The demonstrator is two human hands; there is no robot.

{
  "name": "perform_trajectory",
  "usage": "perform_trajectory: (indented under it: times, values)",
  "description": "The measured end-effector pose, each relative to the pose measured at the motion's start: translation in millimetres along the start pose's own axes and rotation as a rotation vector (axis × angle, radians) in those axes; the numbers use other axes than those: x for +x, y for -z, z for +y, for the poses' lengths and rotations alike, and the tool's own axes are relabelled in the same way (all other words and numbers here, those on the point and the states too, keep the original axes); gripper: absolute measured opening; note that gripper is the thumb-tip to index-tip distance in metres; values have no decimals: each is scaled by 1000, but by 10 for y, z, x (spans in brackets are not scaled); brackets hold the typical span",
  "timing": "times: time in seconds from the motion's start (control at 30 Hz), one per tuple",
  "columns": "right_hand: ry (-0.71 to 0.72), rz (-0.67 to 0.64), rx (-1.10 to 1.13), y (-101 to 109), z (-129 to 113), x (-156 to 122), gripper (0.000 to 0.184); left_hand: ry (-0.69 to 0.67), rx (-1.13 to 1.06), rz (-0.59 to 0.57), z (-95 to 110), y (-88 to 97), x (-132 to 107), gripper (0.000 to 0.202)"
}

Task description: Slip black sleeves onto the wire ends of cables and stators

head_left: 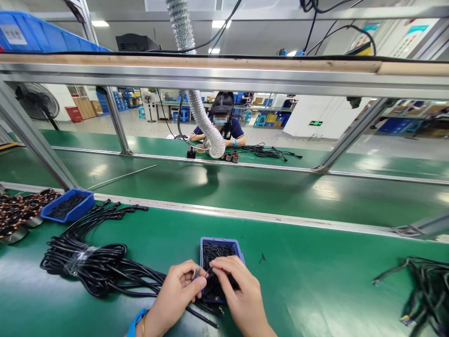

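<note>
My left hand [178, 290] is closed on the end of a black cable [199, 317], whose coloured wire tips stick out between thumb and fingers. My right hand [235, 292] is pinched over a small blue tray [224, 244] of short black tube pieces, its fingertips meeting the wire tips; what they pinch is too small to name. Both hands rest at the near edge of the green bench [315, 281].
A taped bundle of black cables [91, 262] lies to the left. Another blue tray [68, 206] and copper coils [17, 210] sit far left. More cables [428, 290] lie at the right. A conveyor [245, 187] runs behind; a person [220, 128] works opposite.
</note>
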State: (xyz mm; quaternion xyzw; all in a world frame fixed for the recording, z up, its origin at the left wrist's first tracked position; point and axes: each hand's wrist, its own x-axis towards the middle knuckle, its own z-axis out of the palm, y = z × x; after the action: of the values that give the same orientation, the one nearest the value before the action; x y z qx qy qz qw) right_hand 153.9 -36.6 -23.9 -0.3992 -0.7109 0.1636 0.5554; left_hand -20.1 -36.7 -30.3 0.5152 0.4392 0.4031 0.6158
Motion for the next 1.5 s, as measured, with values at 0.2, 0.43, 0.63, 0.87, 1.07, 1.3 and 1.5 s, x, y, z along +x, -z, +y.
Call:
perform_trajectory:
  times: [0.2, 0.43, 0.63, 0.87, 1.07, 1.3, 1.5]
  values:
    - [-33, -176, 3, 91, 49, 42, 18, 73, 5, -46, -3, 27, 0, 49]
    - [316, -352, -287, 278, 51, 71, 29, 82, 33, -26, -2, -15, 7, 37]
    - [316, -407, -354, 315, -16, 86, 27, 65, 43, -21, -17, -12, 3, 33]
    - [256, -450, -298, 267, -31, 44, 24, 38, 61, -67, -38, 1, -10, 30]
    - [91, -489, -91, 263, -50, 60, 26, 43, -20, -71, 11, 54, -38, 18]
    - [-58, -451, 13, 136, -36, 40, 18, 85, -91, -42, -5, 96, -41, 26]
    - [-154, -514, 35, 204, 45, 49, 24, 90, -131, -47, -56, 126, -15, 34]
